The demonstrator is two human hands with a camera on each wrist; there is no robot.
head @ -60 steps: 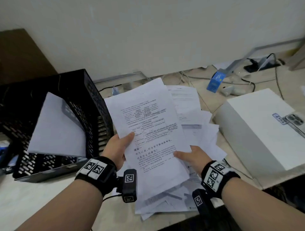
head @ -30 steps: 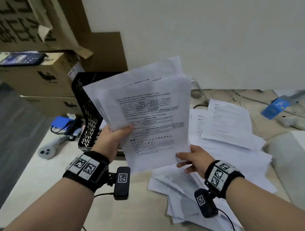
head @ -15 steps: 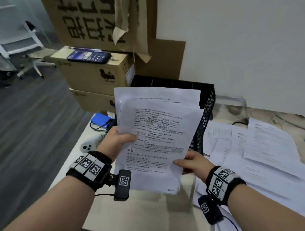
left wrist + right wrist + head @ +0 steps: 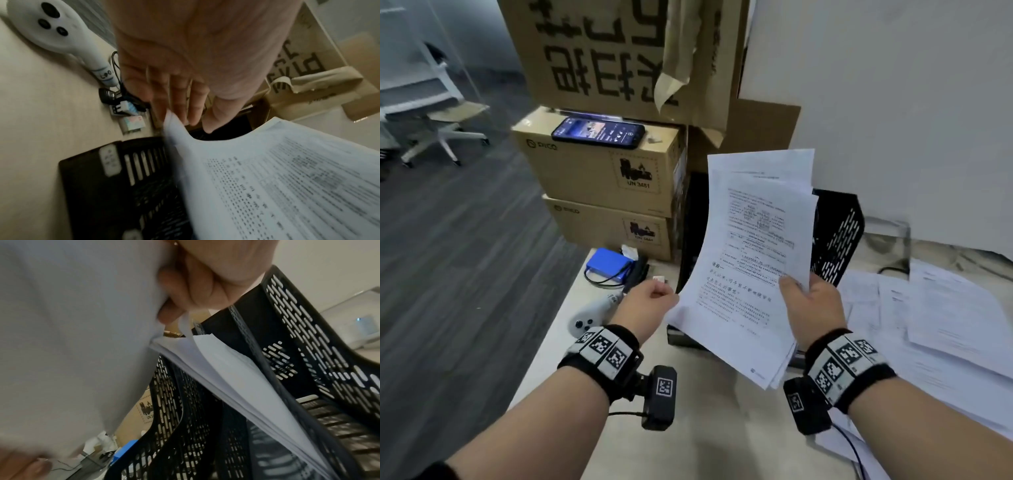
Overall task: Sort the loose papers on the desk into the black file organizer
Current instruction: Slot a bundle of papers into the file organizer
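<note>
Pinching a sheaf of printed papers [image 4: 753, 260] by its right edge, the right hand [image 4: 813, 305] holds it upright before the black file organizer [image 4: 837, 236], while the left hand [image 4: 650, 301], which gripped it earlier, now merely touches its left edge with straight fingers [image 4: 180, 97].

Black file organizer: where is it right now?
In the head view the black file organizer stands on the desk behind the held papers, right of the stacked cardboard boxes.
</note>
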